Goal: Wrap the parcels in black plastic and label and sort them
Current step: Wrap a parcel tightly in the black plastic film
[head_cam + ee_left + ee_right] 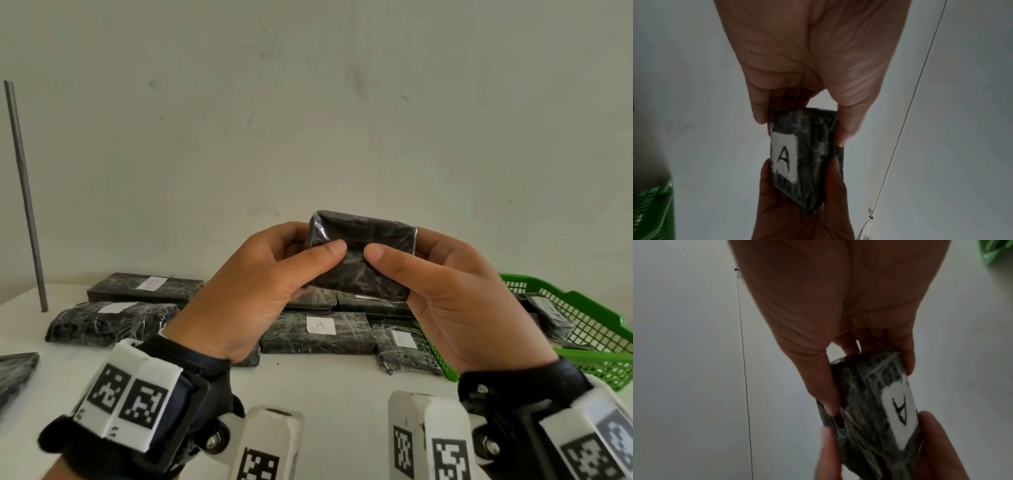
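You held the wrapped parcel (361,255) raised above the worktop (325,383), your left hand (260,291) and right hand (455,294) each in a closed grip on one end, thumbs on the near face. Its label (785,158), marked A, faced away from you. More wrapped parcels (317,332) lay below, beside the green basket (582,329).

you hold one parcel (361,255); about nine wrapped parcels (317,332) lie on the worktop, one green basket (603,329), one grey rod (25,195).
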`<state>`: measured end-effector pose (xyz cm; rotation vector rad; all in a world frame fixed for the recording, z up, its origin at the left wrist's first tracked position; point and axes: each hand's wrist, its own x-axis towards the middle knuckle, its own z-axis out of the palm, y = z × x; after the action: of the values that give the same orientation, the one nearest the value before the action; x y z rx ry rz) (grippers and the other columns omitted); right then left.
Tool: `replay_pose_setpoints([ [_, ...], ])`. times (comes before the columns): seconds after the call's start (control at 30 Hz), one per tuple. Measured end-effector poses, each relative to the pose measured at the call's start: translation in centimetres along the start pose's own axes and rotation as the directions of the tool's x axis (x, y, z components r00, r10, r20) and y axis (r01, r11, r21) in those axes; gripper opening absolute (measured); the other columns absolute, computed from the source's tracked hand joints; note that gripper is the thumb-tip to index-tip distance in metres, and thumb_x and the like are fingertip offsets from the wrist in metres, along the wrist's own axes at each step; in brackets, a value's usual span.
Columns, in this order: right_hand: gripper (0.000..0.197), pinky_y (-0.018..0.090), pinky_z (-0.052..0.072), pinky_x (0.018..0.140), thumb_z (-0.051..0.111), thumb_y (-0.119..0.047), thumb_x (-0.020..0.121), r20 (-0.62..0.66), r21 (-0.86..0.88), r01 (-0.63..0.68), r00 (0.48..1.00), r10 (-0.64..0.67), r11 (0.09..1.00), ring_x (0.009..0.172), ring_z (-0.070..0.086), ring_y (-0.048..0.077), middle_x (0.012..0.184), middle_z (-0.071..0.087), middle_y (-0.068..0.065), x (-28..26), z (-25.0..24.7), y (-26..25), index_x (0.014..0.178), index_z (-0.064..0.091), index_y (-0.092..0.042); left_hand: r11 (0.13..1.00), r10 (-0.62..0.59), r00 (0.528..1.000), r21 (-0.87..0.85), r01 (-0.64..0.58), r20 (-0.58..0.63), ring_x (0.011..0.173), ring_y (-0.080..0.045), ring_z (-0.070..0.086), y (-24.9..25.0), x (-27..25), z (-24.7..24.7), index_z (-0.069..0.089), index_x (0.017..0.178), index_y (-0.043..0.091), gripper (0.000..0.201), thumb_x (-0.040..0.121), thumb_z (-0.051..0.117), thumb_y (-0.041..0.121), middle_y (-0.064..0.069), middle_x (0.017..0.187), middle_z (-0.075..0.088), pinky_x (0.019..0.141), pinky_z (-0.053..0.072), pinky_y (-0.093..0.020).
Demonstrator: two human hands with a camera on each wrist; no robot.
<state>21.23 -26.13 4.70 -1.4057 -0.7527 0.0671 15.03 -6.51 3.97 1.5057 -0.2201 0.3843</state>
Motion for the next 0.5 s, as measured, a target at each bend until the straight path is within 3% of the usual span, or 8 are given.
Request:
replay_pose_setpoints([
  [0.1,0.048,0.051,0.057,0.101,0.083,-0.024,0.076,0.024,0.016,0.037,0.999,-0.037,0.999,0.108,0.076,0.032,0.114,0.079,0.013,-0.17,-0.14,-0.33,0.120,0.072,-0.009,0.996,0.084,0.996,0.016,-0.084,0.008,0.108,-0.022,0.075,-0.21,0.03,-0.11,0.080,0.103,0.026,0.035,0.072,0.079,0.044,-0.005,0.112,0.079,0.096,0.058,-0.034],
  [0.2,0.048,0.047,0.060,0.095,0.081,-0.022,0.077,0.032,0.046,0.031,0.999,-0.033,0.998,0.108,0.076,0.032,0.115,0.078,0.014,-0.10,-0.02,-0.32,0.122,0.070,-0.006,0.992,0.124,0.992,0.024,-0.124,0.014,0.109,-0.024,0.075,-0.20,0.13,-0.08,0.075,0.113,0.019,0.046,0.074,0.078,0.042,-0.006,0.114,0.079,0.097,0.059,-0.036],
  [0.37,0.044,0.024,0.059,0.067,0.086,-0.017,0.076,0.056,0.069,0.021,0.998,-0.025,0.997,0.086,0.077,0.023,0.097,0.078,0.010,-0.16,0.28,-0.21,0.114,0.068,-0.004,0.991,0.107,0.993,0.073,-0.110,0.045,0.107,-0.028,0.075,-0.10,0.11,-0.47,0.072,0.118,0.007,0.051,0.078,0.083,0.038,-0.012,0.112,0.078,0.096,0.060,-0.039],
  [0.5,0.046,0.025,0.059,0.066,0.083,-0.017,0.071,0.066,0.048,0.049,0.996,-0.052,0.998,0.080,0.076,0.022,0.090,0.077,0.010,-0.39,0.15,-0.66,0.112,0.067,-0.001,0.991,0.090,0.990,0.092,-0.100,0.109,0.109,-0.026,0.074,-0.18,0.01,-0.78,0.069,0.120,0.008,0.051,0.080,0.080,0.036,-0.012,0.115,0.077,0.094,0.059,-0.033],
])
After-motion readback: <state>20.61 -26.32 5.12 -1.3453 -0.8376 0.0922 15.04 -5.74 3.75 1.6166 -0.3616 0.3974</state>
